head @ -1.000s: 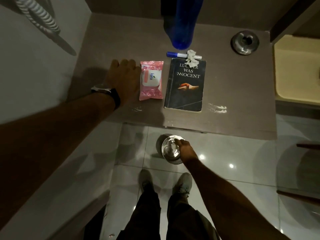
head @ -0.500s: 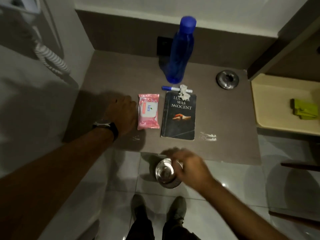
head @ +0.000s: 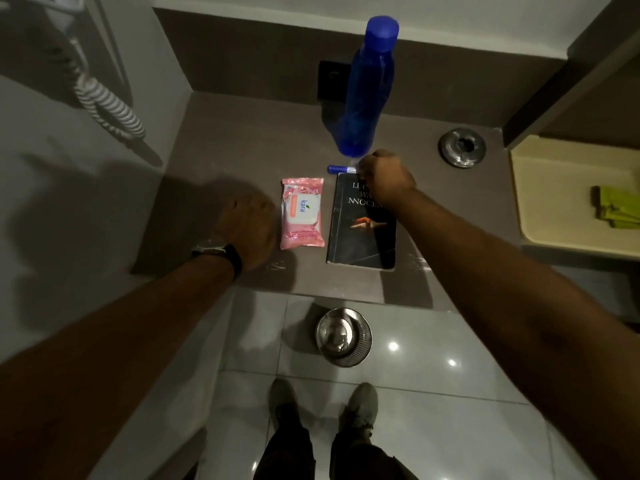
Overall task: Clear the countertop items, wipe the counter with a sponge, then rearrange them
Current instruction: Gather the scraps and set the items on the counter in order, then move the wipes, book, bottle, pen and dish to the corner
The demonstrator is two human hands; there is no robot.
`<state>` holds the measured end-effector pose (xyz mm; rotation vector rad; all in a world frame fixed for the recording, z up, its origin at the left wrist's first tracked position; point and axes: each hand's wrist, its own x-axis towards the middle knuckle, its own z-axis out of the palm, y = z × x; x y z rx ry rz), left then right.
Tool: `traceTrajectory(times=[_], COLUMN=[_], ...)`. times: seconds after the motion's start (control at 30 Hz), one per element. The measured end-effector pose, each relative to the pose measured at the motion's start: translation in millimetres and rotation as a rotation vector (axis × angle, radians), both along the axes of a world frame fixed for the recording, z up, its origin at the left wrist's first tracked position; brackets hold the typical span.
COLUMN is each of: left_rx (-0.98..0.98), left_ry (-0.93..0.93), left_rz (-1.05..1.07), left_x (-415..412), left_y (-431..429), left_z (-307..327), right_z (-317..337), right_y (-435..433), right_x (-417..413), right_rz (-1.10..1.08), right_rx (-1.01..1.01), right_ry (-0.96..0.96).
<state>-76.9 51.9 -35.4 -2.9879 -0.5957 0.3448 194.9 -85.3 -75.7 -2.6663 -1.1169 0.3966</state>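
On the brown counter (head: 242,140) a tall blue bottle (head: 363,98) stands at the back. In front of it lies a blue pen (head: 337,169), then a dark book (head: 360,237) and, to its left, a pink wipes pack (head: 302,213). My right hand (head: 384,178) is curled over the top edge of the book, right of the pen, covering the spot where a crumpled white tissue lay. My left hand (head: 247,226) rests palm down on the counter, just left of the wipes pack, holding nothing.
A steel ashtray (head: 461,147) sits at the counter's back right. A cream tray (head: 554,202) at the right holds a green sponge (head: 618,211). A small steel bin (head: 343,336) stands on the tiled floor by my feet. A coiled cord (head: 107,109) hangs on the left wall.
My right hand left the steel bin on the floor and rose to the counter, closing over the tissue beside the pen. My left hand stayed put.
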Motion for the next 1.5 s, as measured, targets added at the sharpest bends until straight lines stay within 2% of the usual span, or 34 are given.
traceTrajectory(times=[0.17,0.33,0.4,0.5,0.63,0.77,0.83,0.9,1.0,1.07,1.1,1.2,1.27,1.33,1.5], left_rx=[-0.020,-0.058,-0.078,-0.098,-0.113,-0.121,-0.117,-0.117,-0.101,-0.117,-0.134,-0.279,-0.447,-0.568,-0.766], left_ry=[0.011,-0.003,-0.018,-0.034,-0.106,-0.150,-0.134,-0.120,-0.139,-0.143,-0.145,-0.160,-0.189,-0.236,-0.319], left_rz=[0.033,0.066,0.069,0.061,0.044,0.058,0.072,0.074,0.072,0.106,0.136,0.273,0.390,0.473,0.645], left_x=[-3.7,-5.1,-6.9,-9.6,-15.2,-21.0,-25.6,-31.1,-40.9,-45.9,-47.1,-43.4,-38.9,-34.8,-20.7], left_y=[-0.1,-2.6,-3.8,-9.1,-15.4,-17.3,-19.2,-20.8,-22.1,-22.0,-22.0,-22.3,-21.8,-19.2,-15.7], left_z=[-6.4,-3.1,-1.2,-3.3,-15.3,-32.4,-39.0,-42.9,-44.6,-43.2,-42.6,-40.5,-40.9,-40.7,-39.7], right_z=[9.4,48.6,51.8,22.1,-59.1,-118.6,-133.9,-139.5,-133.2,-123.0,-119.9,-99.1,-82.2,-58.8,7.2], right_y=[-20.6,-59.7,-86.7,-132.3,-184.9,-190.1,-186.7,-183.5,-183.0,-183.4,-184.6,-187.1,-182.8,-170.0,-107.5], right_x=[-8.1,-50.4,-91.7,-168.2,-251.9,-264.6,-258.9,-253.4,-250.3,-250.5,-252.5,-263.9,-271.6,-273.6,-215.2], right_rz=[-0.027,-0.087,-0.123,-0.147,-0.327,-0.787,-0.875,-0.841,-0.959,-1.056,-1.069,-0.744,-0.498,-0.366,-0.380], right_rx=[0.194,0.496,0.616,0.680,0.470,0.132,0.079,0.023,0.145,0.121,0.051,-0.170,-0.202,-0.055,0.376], right_ry=[-0.082,-0.031,0.038,0.257,0.497,0.722,0.786,0.858,1.198,1.329,1.325,1.105,0.993,0.928,0.561])
